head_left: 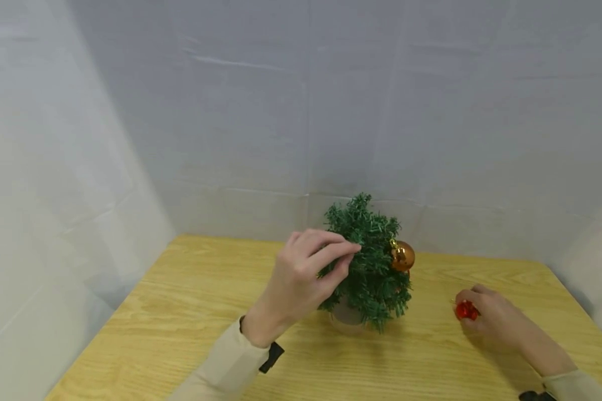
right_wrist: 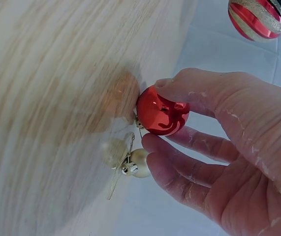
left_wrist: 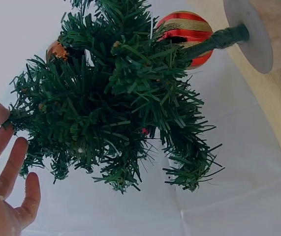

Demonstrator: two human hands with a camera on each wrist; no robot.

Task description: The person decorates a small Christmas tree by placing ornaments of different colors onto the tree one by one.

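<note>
A small artificial Christmas tree [head_left: 366, 262] stands in its pot [head_left: 346, 314] on the table. My left hand [head_left: 311, 267] is at its left side, thumb and index finger pinching a branch tip [left_wrist: 19, 118]; the other fingers are spread. An orange ball ornament [head_left: 403, 256] hangs on the tree's right side. The left wrist view also shows a red-and-gold striped ball [left_wrist: 199, 29] on it. Right of the tree, my right hand [head_left: 496, 317] holds a shiny red ball ornament [right_wrist: 162, 112] between thumb and fingers, low at the tabletop. A gold ball [right_wrist: 140, 163] lies just beyond those fingertips.
The wood-grain table [head_left: 215, 289] ends at a pale cloth backdrop [head_left: 241, 139] behind the tree. More pale cloth [head_left: 40, 195] hangs at the left. Each wrist carries a black strap [head_left: 272, 357].
</note>
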